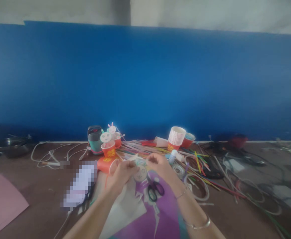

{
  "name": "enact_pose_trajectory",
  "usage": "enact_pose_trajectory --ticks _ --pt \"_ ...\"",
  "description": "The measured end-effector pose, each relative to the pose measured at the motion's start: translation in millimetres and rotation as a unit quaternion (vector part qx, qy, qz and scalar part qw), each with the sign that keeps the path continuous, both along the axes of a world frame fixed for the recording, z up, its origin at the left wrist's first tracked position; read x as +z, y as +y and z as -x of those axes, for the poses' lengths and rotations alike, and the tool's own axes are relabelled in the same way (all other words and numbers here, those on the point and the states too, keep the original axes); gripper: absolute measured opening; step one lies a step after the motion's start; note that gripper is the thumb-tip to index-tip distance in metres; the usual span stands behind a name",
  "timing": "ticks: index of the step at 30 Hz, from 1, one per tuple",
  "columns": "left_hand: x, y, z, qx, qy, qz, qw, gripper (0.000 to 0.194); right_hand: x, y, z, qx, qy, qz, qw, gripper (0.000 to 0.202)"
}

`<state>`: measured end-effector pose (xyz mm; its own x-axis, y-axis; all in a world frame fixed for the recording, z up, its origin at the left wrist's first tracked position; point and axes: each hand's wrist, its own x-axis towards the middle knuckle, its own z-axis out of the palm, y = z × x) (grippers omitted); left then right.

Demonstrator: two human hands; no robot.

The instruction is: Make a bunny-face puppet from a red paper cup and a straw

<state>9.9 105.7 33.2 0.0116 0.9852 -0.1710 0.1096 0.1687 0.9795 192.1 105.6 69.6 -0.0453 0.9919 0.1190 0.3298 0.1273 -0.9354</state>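
Observation:
My left hand [125,173] pinches the left edge of a round paper rabbit face [141,174], pale with a drawn face. Teal paper [141,162] shows at the top of this face. Close to the teal part, my right hand [158,165] has its fingers curled and pinched together; what lies between them cannot be made out. Black-handled scissors [155,191] rest just below the face, on purple paper [167,215] with cut-outs. White paper [127,207] lies beneath my left wrist. An orange paper cup [107,164] is tipped on its side beside my left hand.
Behind my hands stand a cup [108,151] with a rabbit face, a teal-and-black device [95,141] and stacked paper cups [176,136]. Tape [178,171] and coiled pipe cleaners [205,192] lie right. A blurred-out phone-like object [80,184] and pink paper [4,205] lie left.

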Motion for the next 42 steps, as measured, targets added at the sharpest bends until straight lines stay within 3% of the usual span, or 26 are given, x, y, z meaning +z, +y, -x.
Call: enact_pose_trajectory --ticks 20,42 --pt "11.9 -5.4 -9.4 -0.086 -0.090 0.041 0.991 0.025 -5.5 3.1 -2.2 0.005 0.029 0.011 1.000 0.009" --pt "16.1 -8.1 -11.9 -0.100 -0.128 0.040 0.986 0.028 3.7 -0.5 0.0 0.003 0.070 0.064 0.995 0.009"
